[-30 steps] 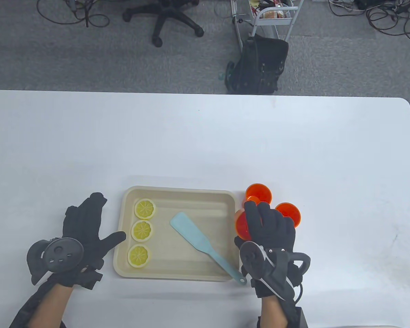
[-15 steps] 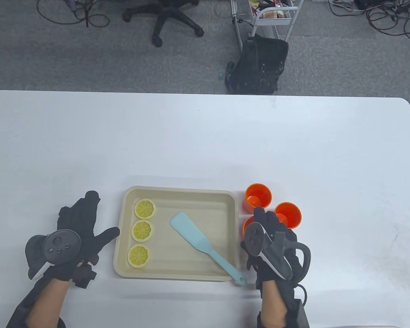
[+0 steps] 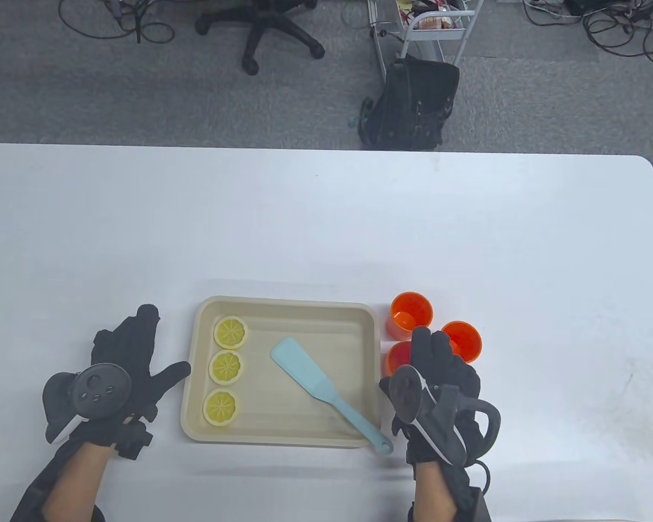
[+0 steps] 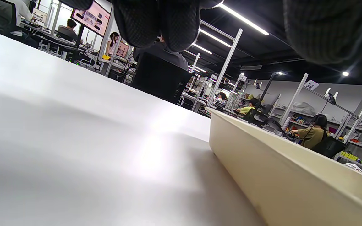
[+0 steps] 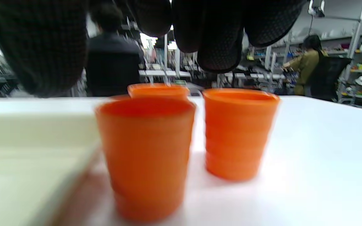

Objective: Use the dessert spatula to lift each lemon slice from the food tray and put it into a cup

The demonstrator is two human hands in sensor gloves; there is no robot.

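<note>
1. The right hand (image 3: 441,375) hovers just right of the food tray (image 3: 196,348), its fingers (image 3: 422,342) loosely extended over the nearest orange cup (image 3: 398,356) and holding nothing; half a second ago they sat slightly lower and nearer the tray, and a second ago the hand lay flatter, covering that cup.
2. The left hand (image 3: 122,370) rests flat on the white counter (image 3: 326,217) left of the tray, fingers spread, thumb pointing at the tray wall, apart from it; it has barely moved in the last half second.
3. The blue dessert spatula (image 3: 326,391) lies diagonally in the tray, untouched, its handle end over the near right corner, unchanged.
4. Three lemon slices (image 3: 227,367) lie in a column along the tray's left side, as before.
5. The far cup (image 3: 411,312) and the right cup (image 3: 462,340) stand upright beside the near cup, just right of the tray.
</note>
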